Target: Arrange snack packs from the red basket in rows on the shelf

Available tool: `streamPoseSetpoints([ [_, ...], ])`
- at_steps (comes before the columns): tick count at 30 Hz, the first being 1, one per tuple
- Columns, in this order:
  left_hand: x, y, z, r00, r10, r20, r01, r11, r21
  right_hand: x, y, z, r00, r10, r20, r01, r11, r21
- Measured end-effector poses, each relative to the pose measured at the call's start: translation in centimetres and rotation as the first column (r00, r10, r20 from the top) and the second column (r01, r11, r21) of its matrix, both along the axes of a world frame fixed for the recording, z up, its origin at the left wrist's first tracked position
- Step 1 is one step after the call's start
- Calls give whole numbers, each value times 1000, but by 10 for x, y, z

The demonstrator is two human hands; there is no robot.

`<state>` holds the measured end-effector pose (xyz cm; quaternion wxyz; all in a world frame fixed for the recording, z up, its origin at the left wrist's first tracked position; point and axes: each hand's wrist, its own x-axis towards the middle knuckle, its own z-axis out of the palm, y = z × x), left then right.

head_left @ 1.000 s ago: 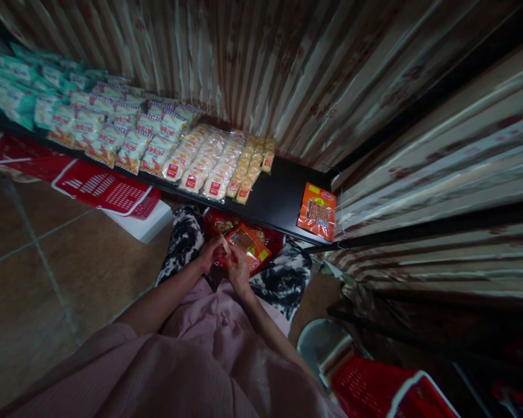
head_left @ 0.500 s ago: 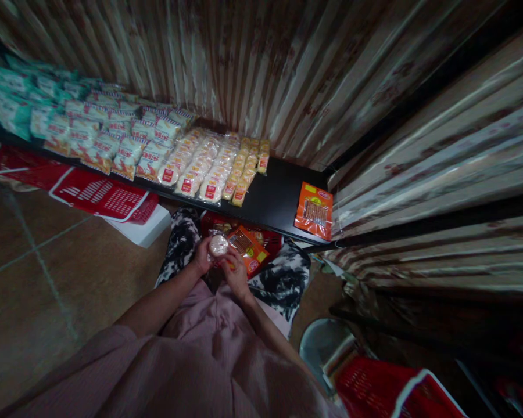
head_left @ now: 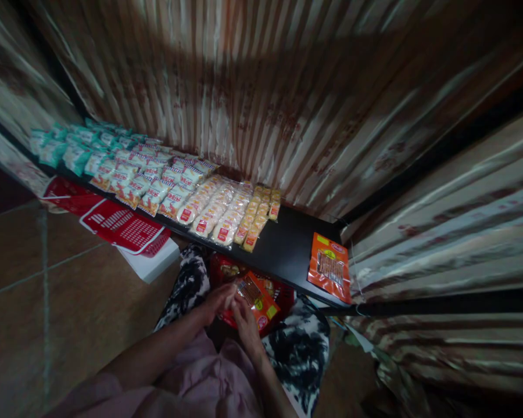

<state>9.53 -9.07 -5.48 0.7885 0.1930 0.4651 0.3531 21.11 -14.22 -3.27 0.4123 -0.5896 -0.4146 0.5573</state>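
Note:
My left hand point(head_left: 218, 303) and my right hand point(head_left: 244, 314) meet above my lap, fingers closed in against each other. Whatever lies between them is hidden by the fingers. Right beside my right hand, an orange snack pouch point(head_left: 258, 296) with a clear window showing brown sticks lies tilted. It rests on a red basket point(head_left: 285, 299) between my knees, with several pale packets partly visible inside. Ahead on the black shelf point(head_left: 283, 247) are long clear packs of round white crackers point(head_left: 226, 223) and narrow yellow packets point(head_left: 255, 223).
White snack bags point(head_left: 157, 188) and teal bags point(head_left: 76, 154) fill the shelf's left part. Another orange pouch point(head_left: 330, 266) lies at its right end. A red basket point(head_left: 124, 226) and a white box point(head_left: 152, 259) are below left. A pleated curtain point(head_left: 209, 87) hangs behind.
My hands have drawn together, and the round white cracker pack seen in my left hand is now out of sight. The view has shifted, so the shelf sits lower and further right.

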Motion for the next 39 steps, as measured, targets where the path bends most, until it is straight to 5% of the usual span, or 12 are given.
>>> streamPoseSetpoints([
  [4, 1, 2, 19, 987, -64, -147, 93, 975, 202, -6, 7, 22, 988, -27, -150, 19, 998, -57],
  [19, -9, 7, 40, 977, 208, -45, -190, 948, 256, -26, 37, 44, 977, -42, -210, 33, 998, -45],
  [27, -31, 12, 64, 956, 228, -184, -158, 931, 329, -41, 46, 54, 938, 14, -346, -25, 999, -26],
  [39, -57, 29, 49, 789, 319, -525, -13, 863, 504, -66, 55, 51, 865, -19, -501, 7, 1000, -27],
])
